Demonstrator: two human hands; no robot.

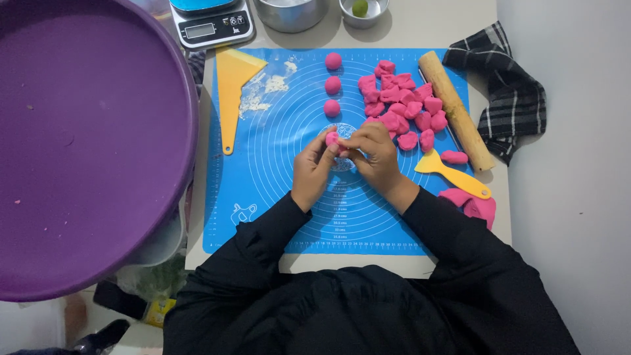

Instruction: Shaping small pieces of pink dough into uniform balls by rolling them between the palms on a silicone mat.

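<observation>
Black sleeves (368,296) of the person fill the near edge of the view, both forearms reaching onto the blue silicone mat (276,197) that covers most of the small table (420,26). At far left, off the table, a large purple basin (85,144) stands close beside the mat's left edge. A yellow scraper (231,92) lies along the mat's left side with a dusting of flour (266,92) next to it; a digital scale (211,25) sits at the far-left corner of the table, a metal pot (291,13) and a small bowl (363,10) along the far edge. Three finished pink balls (332,84) form a column toward the mat's far edge. At the mat's centre, the left hand (315,167) and right hand (374,154) close together around a small pink dough piece (333,138), fingertips curled onto it and pinching. Right of them lies a heap of cut pink pieces (402,105), then a wooden rolling pin (455,108) along the mat's right edge, a small yellow spatula (453,174), a larger pink dough lump (473,204) at the table's near-right edge, and a checked cloth (509,98) hanging over the right edge.

Risks, as judged: the heaped pieces touch and may stick together; the dough lump at the edge could be nudged off by the right sleeve; uneven pinching may leave seams in the ball.
</observation>
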